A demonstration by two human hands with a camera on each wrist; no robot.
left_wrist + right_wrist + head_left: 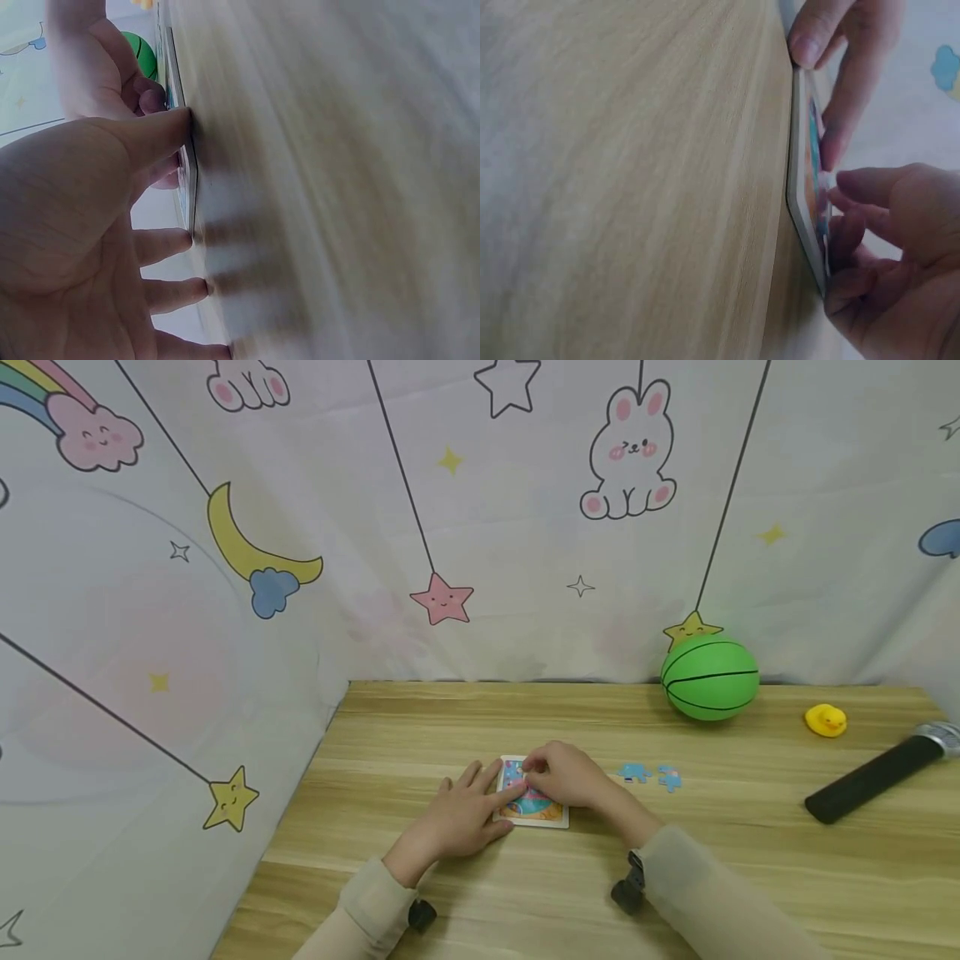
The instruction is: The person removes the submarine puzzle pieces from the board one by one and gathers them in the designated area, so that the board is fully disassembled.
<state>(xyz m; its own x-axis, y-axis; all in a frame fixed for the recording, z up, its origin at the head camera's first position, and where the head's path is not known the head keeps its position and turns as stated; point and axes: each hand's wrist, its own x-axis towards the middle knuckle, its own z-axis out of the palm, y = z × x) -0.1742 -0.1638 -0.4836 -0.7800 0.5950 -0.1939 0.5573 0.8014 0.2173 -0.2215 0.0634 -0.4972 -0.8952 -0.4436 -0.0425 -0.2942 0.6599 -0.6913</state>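
A small jigsaw puzzle (536, 814) with a white-edged tray lies flat on the wooden table, its picture blue, pink and orange. My left hand (468, 814) is spread beside it, the index finger reaching over the picture and the thumb touching the near edge; in the left wrist view the thumb (161, 131) presses that edge. Over the puzzle's upper right, my right hand (566, 775) has its fingers curled, thumb and index finger pinching a puzzle piece mostly hidden by them. In the right wrist view the right hand (900, 247) rests low against the puzzle tray (802, 157).
Two loose blue puzzle pieces, one nearer (634, 772) and one farther right (671, 777), lie beyond my right wrist. A green ball (710, 678), a yellow rubber duck (826, 720) and a black microphone (873, 778) stand or lie to the right. A patterned cloth (525, 527) hangs behind the table.
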